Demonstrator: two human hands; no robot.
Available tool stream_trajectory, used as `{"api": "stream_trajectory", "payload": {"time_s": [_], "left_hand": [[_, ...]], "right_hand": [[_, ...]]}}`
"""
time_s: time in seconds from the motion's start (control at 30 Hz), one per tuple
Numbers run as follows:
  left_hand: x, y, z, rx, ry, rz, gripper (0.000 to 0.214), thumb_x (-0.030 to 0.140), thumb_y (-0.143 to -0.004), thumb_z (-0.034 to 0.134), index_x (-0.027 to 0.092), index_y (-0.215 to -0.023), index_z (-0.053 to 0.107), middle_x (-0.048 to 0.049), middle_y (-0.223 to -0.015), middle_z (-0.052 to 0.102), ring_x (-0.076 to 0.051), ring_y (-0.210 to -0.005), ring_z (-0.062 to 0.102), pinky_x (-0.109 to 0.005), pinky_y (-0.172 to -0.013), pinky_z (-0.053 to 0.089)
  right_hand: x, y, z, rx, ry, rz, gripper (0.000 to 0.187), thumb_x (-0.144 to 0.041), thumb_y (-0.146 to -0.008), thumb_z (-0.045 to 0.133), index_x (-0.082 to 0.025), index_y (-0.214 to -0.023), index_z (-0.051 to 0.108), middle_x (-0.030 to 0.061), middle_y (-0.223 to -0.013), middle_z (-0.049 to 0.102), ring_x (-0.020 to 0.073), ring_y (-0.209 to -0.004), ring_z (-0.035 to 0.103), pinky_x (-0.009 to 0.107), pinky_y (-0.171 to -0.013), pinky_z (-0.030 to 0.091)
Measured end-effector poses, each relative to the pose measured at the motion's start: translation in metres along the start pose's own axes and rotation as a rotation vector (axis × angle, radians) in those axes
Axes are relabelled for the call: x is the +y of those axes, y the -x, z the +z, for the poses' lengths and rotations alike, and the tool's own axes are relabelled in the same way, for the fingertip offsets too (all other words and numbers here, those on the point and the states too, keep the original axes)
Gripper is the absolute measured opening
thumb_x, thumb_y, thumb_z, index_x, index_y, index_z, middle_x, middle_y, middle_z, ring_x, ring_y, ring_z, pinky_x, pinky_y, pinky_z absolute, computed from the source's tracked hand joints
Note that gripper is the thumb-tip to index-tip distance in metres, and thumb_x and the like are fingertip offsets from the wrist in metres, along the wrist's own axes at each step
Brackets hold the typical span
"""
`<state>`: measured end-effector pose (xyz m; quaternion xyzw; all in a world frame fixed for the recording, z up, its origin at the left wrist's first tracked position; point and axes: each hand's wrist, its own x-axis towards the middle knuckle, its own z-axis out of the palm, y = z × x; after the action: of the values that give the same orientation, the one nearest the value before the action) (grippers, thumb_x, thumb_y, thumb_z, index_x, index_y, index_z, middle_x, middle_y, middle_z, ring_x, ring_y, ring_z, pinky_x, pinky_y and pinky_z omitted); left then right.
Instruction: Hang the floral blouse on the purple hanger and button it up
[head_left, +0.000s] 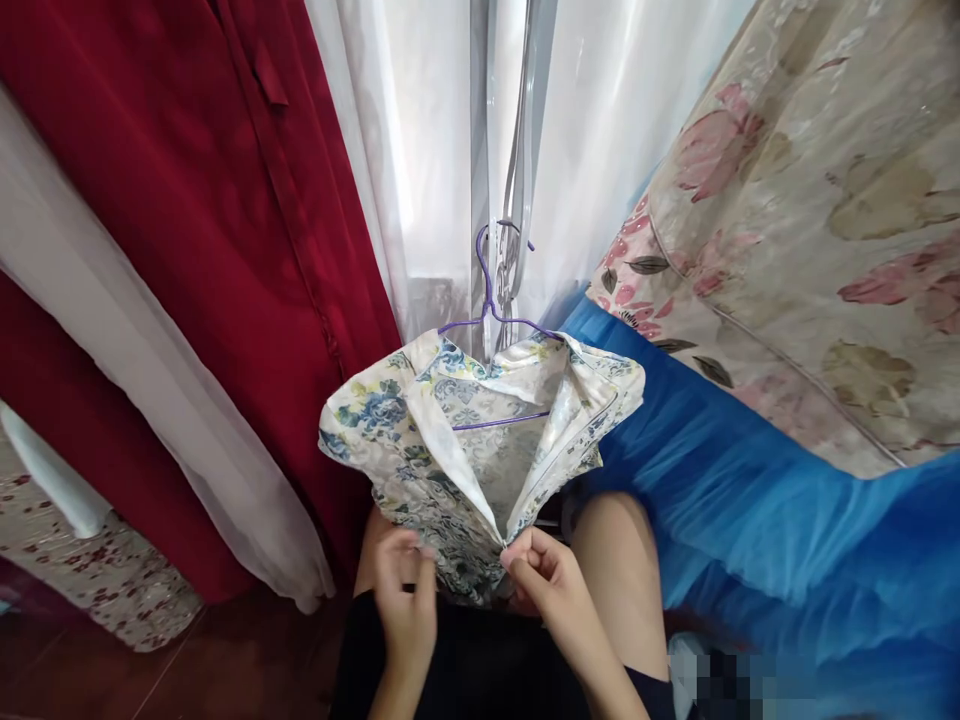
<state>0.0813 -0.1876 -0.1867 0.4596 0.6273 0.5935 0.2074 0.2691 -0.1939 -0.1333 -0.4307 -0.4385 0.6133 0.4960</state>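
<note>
Floral garment (375,412) is hung over both ends of purple hanger (490,312), front opening (491,514) pinched by right hand (551,578); left hand (405,592) loose, empty. One side could be slipped off by uneven tugging.

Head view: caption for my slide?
Right hand pinches the front of a garment on a hanger; left hand nearby.

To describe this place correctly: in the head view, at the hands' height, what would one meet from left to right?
Pale cloth with red pattern, sheer white hanging drape, left hand, cream garment with blue floral print, right hand, ruffled blue fabric.
</note>
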Motion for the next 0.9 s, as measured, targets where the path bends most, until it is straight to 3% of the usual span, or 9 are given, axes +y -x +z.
{"api": "stream_trajectory", "payload": {"time_s": [0.07,0.13,0.27,0.33,0.43,0.53,0.73,0.8,0.9], "left_hand": [[0.015,0.019,0.015,-0.267,0.046,0.027,0.026,0.033,-0.087,0.066,0.029,-0.112,0.06,-0.0081,-0.114,0.066,-0.029,-0.113,0.065,-0.04,-0.103,0.051],[0.025,0.029,0.03,-0.406,0.125,0.035,0.03,0.033,-0.088,0.066,0.029,-0.117,0.062,-0.0084,-0.114,0.069,-0.03,-0.113,0.066,-0.04,-0.102,0.052],[0.027,0.026,0.042,-0.414,0.212,0.131,0.018,0.032,-0.095,0.059,0.022,-0.108,0.064,-0.0068,-0.099,0.068,-0.025,-0.096,0.067,-0.035,-0.088,0.054],[0.024,0.02,0.039,-0.404,0.186,0.212,0.011,0.029,-0.097,0.056,0.02,-0.093,0.062,-0.0036,-0.087,0.063,-0.02,-0.085,0.063,-0.031,-0.08,0.051],[0.022,0.015,0.028,-0.396,0.135,0.28,0.019,0.025,-0.099,0.055,0.02,-0.081,0.056,-0.0009,-0.079,0.058,-0.017,-0.078,0.059,-0.027,-0.077,0.047],[0.024,0.014,0.021,-0.443,0.103,0.289,0.018,0.024,-0.1,0.054,0.019,-0.082,0.056,-0.0013,-0.08,0.058,-0.017,-0.079,0.059,-0.026,-0.077,0.046],[0.028,0.015,0.025,-0.594,0.004,0.29,0.02,0.021,-0.098,0.053,0.02,-0.079,0.05,-0.0013,-0.079,0.054,-0.017,-0.076,0.055,-0.026,-0.071,0.042],[0.026,0.014,0.026,-0.623,-0.004,0.309,0.02,0.02,-0.098,0.053,0.02,-0.078,0.05,-0.0015,-0.08,0.054,-0.017,-0.077,0.056,-0.026,-0.072,0.042],[0.026,0.004,0.023,-0.638,-0.004,0.334,0.017,0.021,-0.099,0.054,0.02,-0.082,0.054,-0.0024,-0.082,0.057,-0.018,-0.08,0.058,-0.028,-0.075,0.045]], "right_hand": [[-0.003,-0.001,0.01,-0.031,-0.004,-0.005,0.037,-0.048,-0.086,0.074,-0.018,-0.074,0.056,-0.0077,-0.053,0.043,0.0072,-0.048,0.032,0.021,-0.048,0.024],[-0.007,-0.001,0.016,-0.049,0.013,-0.016,0.034,-0.044,-0.085,0.074,-0.017,-0.074,0.057,-0.0068,-0.053,0.047,0.0075,-0.049,0.037,0.021,-0.051,0.027],[-0.012,0.0,0.016,-0.067,0.057,0.047,0.032,-0.043,-0.082,0.074,-0.016,-0.071,0.061,-0.0039,-0.05,0.054,0.0085,-0.046,0.042,0.023,-0.051,0.03],[-0.015,-0.002,0.016,-0.055,0.054,0.084,0.033,-0.045,-0.081,0.074,-0.016,-0.069,0.061,-0.0025,-0.047,0.056,0.0075,-0.041,0.038,0.023,-0.048,0.025],[-0.028,-0.009,0.019,-0.018,0.007,0.06,0.033,-0.044,-0.079,0.075,-0.016,-0.066,0.062,-0.0025,-0.043,0.055,0.0061,-0.039,0.031,0.023,-0.045,0.02],[-0.058,-0.028,0.027,0.011,-0.073,-0.031,0.03,-0.041,-0.077,0.077,-0.015,-0.066,0.067,-0.0047,-0.039,0.05,0.006,-0.038,0.029,0.023,-0.044,0.019],[-0.148,-0.073,0.042,0.13,-0.153,-0.343,0.025,-0.037,-0.071,0.081,-0.015,-0.068,0.071,-0.0056,-0.04,0.049,0.0056,-0.039,0.029,0.023,-0.042,0.019],[-0.165,-0.081,0.046,0.129,-0.149,-0.423,0.023,-0.036,-0.073,0.079,-0.015,-0.066,0.069,-0.0052,-0.041,0.051,0.0057,-0.04,0.031,0.023,-0.042,0.021],[-0.164,-0.083,0.049,0.081,-0.082,-0.446,0.021,-0.035,-0.079,0.076,-0.016,-0.071,0.069,-0.0049,-0.044,0.054,0.0065,-0.039,0.034,0.022,-0.042,0.024]]}}
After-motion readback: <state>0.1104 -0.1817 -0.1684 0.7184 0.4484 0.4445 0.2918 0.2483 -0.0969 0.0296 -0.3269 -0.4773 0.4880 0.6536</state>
